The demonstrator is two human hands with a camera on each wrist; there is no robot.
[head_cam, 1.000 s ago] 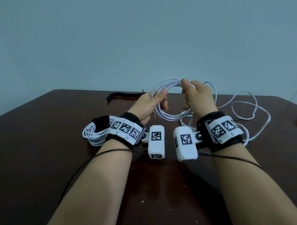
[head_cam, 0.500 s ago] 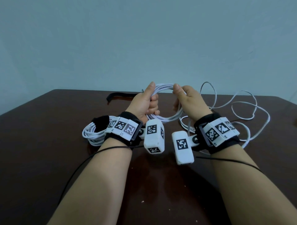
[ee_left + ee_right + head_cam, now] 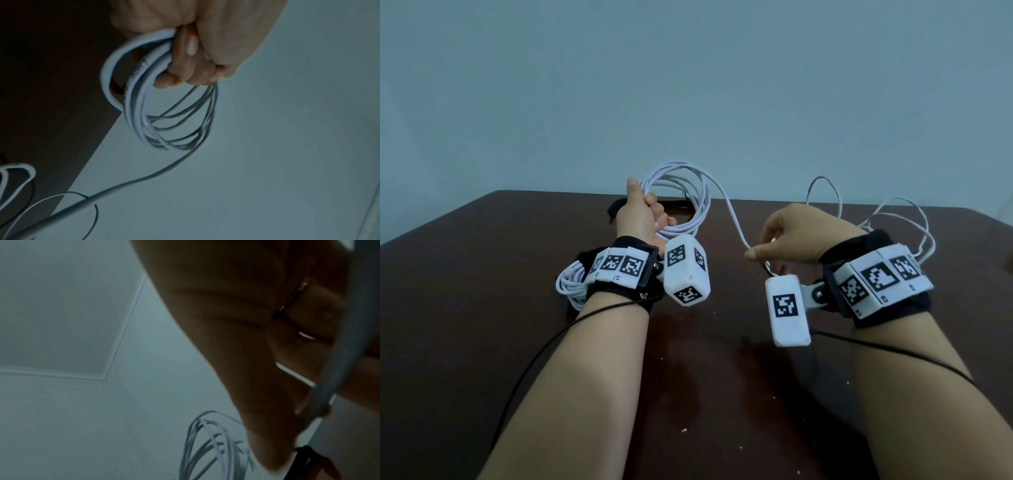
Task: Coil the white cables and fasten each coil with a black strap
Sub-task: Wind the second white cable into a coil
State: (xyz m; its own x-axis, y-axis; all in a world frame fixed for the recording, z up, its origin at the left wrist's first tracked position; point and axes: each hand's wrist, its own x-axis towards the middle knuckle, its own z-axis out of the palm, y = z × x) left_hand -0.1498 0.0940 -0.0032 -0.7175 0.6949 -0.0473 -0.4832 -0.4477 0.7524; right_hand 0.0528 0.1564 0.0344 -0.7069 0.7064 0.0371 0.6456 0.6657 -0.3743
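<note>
My left hand [image 3: 642,214] grips a coil of white cable [image 3: 690,192] with several loops, held upright above the table's far edge; the left wrist view shows the fingers [image 3: 185,65] curled round the coil [image 3: 170,116]. From the coil a single strand [image 3: 732,219] runs right and down to my right hand [image 3: 791,240], which pinches it. Loose loops of the same cable [image 3: 893,219] lie behind the right hand. A black strap [image 3: 616,209] lies on the table behind the left hand, mostly hidden.
A finished white coil with a black strap [image 3: 571,284] lies on the dark brown table [image 3: 465,308] just left of my left wrist. The table's far edge meets a pale blue wall [image 3: 688,85]. Thin black wires run from both wristbands.
My hands have moved apart. The right hand let go of the coil and slid right and down along the loose strand, while the left hand kept the coil and shifted slightly left.
</note>
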